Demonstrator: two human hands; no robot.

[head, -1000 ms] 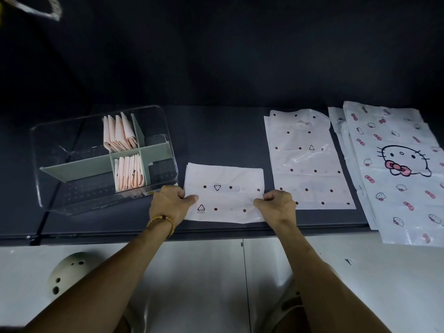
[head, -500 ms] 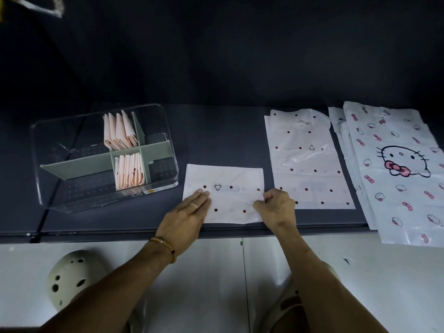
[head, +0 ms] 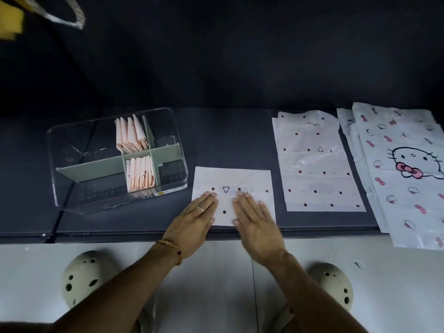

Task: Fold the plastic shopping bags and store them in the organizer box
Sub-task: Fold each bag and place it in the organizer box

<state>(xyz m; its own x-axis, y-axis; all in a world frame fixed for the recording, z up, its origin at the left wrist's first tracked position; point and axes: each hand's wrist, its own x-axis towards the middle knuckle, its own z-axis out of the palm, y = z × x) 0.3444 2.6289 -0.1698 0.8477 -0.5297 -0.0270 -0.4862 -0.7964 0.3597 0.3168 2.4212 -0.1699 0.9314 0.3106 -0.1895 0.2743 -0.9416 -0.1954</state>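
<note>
A folded white plastic bag with dark red dots [head: 242, 179] lies flat near the dark table's front edge. My left hand [head: 194, 222] and my right hand [head: 254, 221] both rest palm down on its near half, fingers straight and side by side, holding nothing. To the left stands the clear organizer box [head: 72, 150] with green dividers; two of its middle compartments hold upright folded peach bags [head: 133, 138].
A stack of unfolded dotted bags [head: 314, 164] lies to the right of the folded one. Further right, cartoon-cat printed bags [head: 406, 174] hang over the table's front edge [head: 120, 233]. Below are pale floor tiles and my two cream clogs [head: 86, 277].
My left hand went from pinching the bag's left edge to lying flat on it. My right hand let go of the right edge and now lies flat beside it.
</note>
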